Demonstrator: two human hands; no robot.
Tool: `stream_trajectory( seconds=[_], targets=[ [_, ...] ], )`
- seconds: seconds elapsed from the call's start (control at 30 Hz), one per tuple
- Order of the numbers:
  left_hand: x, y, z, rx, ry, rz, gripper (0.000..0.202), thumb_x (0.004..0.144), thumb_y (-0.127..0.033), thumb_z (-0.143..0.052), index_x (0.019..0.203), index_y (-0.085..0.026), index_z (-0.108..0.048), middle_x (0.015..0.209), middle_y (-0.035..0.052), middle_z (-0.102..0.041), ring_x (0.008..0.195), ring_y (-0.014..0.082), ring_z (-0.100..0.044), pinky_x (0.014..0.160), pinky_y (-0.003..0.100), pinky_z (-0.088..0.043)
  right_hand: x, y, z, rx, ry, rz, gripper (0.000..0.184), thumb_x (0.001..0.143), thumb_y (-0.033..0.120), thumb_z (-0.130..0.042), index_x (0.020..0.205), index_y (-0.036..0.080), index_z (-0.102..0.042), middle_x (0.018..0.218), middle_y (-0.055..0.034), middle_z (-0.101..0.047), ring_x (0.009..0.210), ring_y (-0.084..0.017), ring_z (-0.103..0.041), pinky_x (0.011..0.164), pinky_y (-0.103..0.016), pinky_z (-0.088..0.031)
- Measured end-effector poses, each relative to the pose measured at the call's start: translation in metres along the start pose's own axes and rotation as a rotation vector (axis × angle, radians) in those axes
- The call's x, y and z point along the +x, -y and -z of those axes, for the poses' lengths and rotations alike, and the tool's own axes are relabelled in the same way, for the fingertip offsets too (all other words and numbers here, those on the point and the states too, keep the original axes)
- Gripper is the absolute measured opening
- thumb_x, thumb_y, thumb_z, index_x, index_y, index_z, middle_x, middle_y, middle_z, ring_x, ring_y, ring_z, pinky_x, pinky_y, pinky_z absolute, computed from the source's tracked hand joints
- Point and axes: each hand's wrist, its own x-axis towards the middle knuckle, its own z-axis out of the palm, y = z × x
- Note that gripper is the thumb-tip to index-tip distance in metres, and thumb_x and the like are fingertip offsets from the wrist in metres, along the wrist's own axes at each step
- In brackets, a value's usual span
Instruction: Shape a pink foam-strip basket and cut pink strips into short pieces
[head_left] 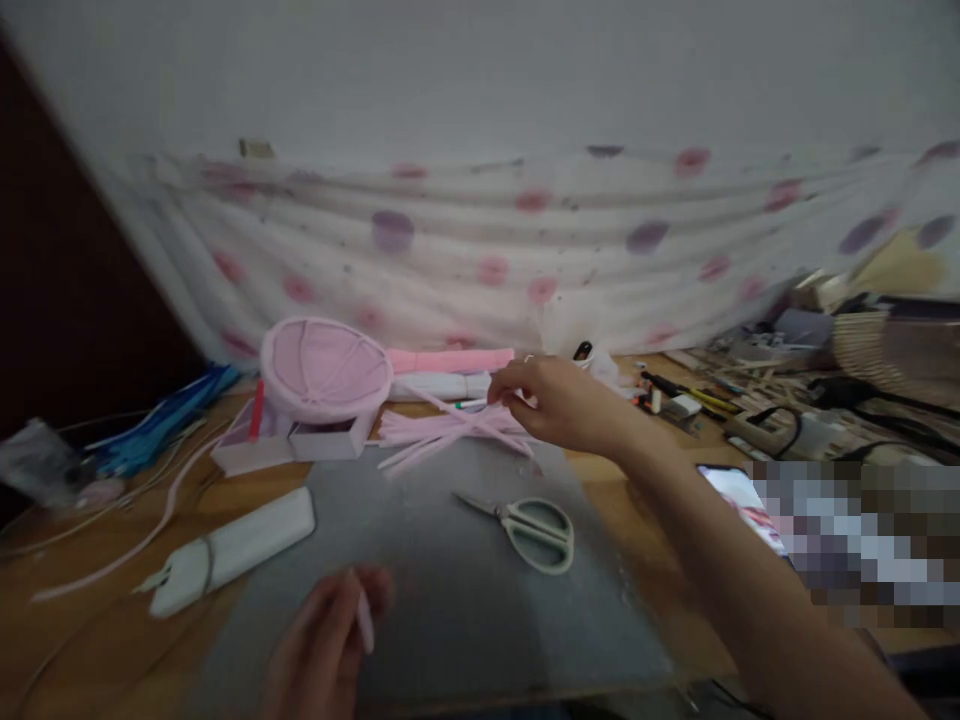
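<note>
My left hand [330, 640] is closed low over the grey mat [420, 620], pinching a short pale pink piece [365, 622]; blur hides its exact kind. My right hand [544, 400] reaches to the back of the mat, fingers curled down over a bundle of fuzzy pink stems [427, 430] like pipe cleaners. A thin white stick with a green end [471, 403] lies right by those fingertips. What they pinch, if anything, is hidden. Between the two hands lies a pair of scissors [536, 530] with pale handles, blades pointing left.
A pink basket-like frame [326, 370] rests on a pale box [330, 440] at back left. Left of the mat is a white power bank-like block [236, 550]. Blue strips [165, 420] lie far left. Tools and scraps crowd the right, near a phone [742, 505].
</note>
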Motion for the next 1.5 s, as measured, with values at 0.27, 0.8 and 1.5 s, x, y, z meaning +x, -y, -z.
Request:
stream_trajectory(
  seconds=[0.27, 0.8, 1.5],
  targets=[
    [-0.035, -0.009, -0.048, 0.087, 0.359, 0.158, 0.039, 0.073, -0.056, -0.078, 0.074, -0.019, -0.068, 0.076, 0.0037, -0.075, 0.069, 0.0173, -0.071, 0.066, 0.027, -0.058, -0.055, 0.024, 0.007, 0.221, 0.294, 0.301, 0.007, 0.087, 0.021, -0.071, 0.083, 0.02, -0.076, 0.082, -0.0005, -0.072, 0.076, -0.016, -0.062, 0.068, -0.026, -0.039],
    [-0.063, 0.011, -0.069, -0.156, 0.594, 0.487, 0.024, 0.081, -0.037, -0.071, 0.079, -0.016, -0.06, 0.059, -0.0052, -0.054, 0.042, 0.0015, -0.026, 0.042, 0.018, -0.019, -0.08, 0.043, -0.027, 0.176, 0.556, 0.263, 0.009, 0.088, 0.024, -0.068, 0.095, 0.023, -0.072, 0.086, -0.0026, -0.073, 0.08, -0.021, -0.065, 0.062, -0.027, -0.034],
    [-0.065, 0.003, -0.063, -0.093, 0.737, 0.503, 0.034, 0.085, -0.042, -0.072, 0.105, -0.015, -0.067, 0.102, 0.0104, -0.078, 0.083, 0.0193, -0.076, 0.085, 0.034, -0.056, -0.073, 0.025, -0.024, 0.246, 0.509, 0.354, 0.012, 0.087, 0.015, -0.064, 0.086, 0.021, -0.075, 0.079, 0.0002, -0.069, 0.072, -0.015, -0.059, 0.062, -0.026, -0.034]
  ],
)
